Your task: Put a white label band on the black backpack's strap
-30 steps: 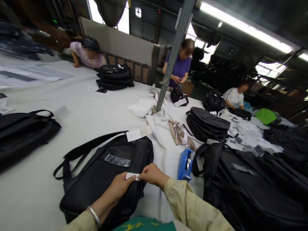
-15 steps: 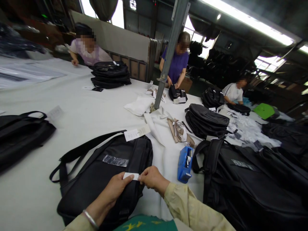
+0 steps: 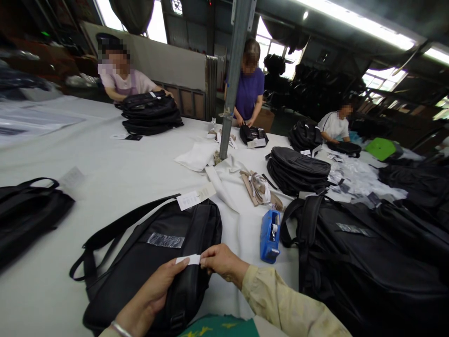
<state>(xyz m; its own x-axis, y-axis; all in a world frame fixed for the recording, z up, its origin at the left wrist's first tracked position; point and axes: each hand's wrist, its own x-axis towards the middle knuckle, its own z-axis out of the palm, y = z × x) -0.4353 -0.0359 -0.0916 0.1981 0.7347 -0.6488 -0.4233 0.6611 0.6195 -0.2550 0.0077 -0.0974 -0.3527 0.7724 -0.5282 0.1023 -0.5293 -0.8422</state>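
Observation:
A black backpack (image 3: 140, 267) lies flat in front of me, with a clear film patch (image 3: 165, 240) on its face and a paper hang tag (image 3: 187, 200) at its top. Over its strap, a small white strip (image 3: 189, 259) stretches between my two hands. My left hand (image 3: 159, 285) pinches the strip's left end between thumb and fingers. At the right end, my right hand (image 3: 222, 263) grips it with closed fingertips. What the strip is made of cannot be made out.
A blue tape dispenser (image 3: 269, 236) stands right of the backpack. More black bags (image 3: 351, 243) lie at the right, and another bag (image 3: 31, 206) at the left. A metal post (image 3: 231, 84) rises from the table. Three co-workers handle bags across it.
Both hands keep hold of the white strip, which sits slightly lower and left in view. The co-worker at the far left now reaches onto the bag stack. The view has shifted a little.

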